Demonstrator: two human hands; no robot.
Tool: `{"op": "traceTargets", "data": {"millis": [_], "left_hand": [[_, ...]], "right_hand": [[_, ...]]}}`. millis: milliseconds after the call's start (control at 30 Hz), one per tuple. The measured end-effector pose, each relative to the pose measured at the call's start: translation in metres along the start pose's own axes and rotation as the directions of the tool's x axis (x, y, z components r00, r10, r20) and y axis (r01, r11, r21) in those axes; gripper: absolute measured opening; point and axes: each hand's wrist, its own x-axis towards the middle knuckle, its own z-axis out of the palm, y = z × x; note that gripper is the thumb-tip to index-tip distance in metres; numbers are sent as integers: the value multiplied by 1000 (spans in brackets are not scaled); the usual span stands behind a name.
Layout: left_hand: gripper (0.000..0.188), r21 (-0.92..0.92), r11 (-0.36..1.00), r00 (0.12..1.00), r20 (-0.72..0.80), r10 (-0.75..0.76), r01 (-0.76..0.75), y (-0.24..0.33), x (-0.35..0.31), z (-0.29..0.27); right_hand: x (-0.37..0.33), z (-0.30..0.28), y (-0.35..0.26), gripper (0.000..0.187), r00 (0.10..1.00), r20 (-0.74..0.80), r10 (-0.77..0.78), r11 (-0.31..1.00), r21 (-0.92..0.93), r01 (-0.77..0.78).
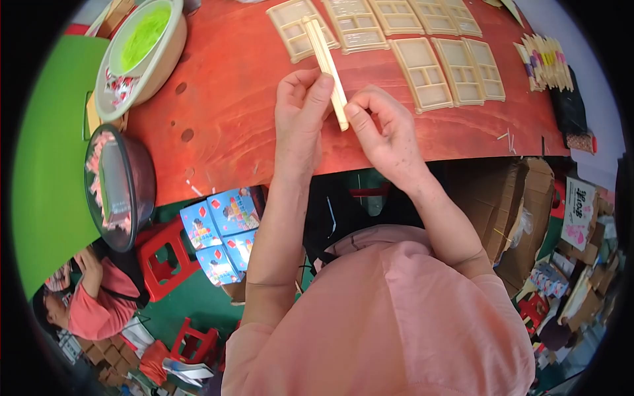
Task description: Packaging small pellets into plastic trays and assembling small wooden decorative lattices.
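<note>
Over the red table (224, 86), both hands hold a long, narrow cream plastic piece (325, 58). It looks like a compartment tray turned on edge, tilted with its far end to the left; whether it is one or several cannot be told. My left hand (302, 109) is closed round its middle, thumb against the side. My right hand (386, 132) pinches its near end between thumb and fingers. Beyond the hands, several cream compartment trays lie flat in two rows, among them a far-left tray (295, 28) and a nearer tray (422, 74).
At the left stand a pale basin (173, 56) holding a bowl of lime-green material (146, 33), and a dark tub (144, 178) of pink pieces. Wrapped sticks (547, 63) lie far right. Blue printed boxes (221, 231), a red stool (165, 261) and a cardboard box (489, 198) sit below table height.
</note>
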Motion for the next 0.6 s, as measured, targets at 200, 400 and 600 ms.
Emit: {"op": "traceTargets", "data": {"millis": [200, 400, 600], "left_hand": [[15, 363, 915, 965, -123, 234, -175, 12, -35, -10], [13, 253, 966, 995, -100, -21, 45, 35, -51, -15], [12, 301, 948, 992, -105, -73, 102, 30, -57, -31]], "right_hand": [[-7, 1, -6, 12, 990, 136, 27, 990, -142, -8], [-7, 1, -11, 11, 969, 242, -41, 969, -225, 97], [-8, 5, -15, 13, 956, 282, 78, 959, -282, 5]]}}
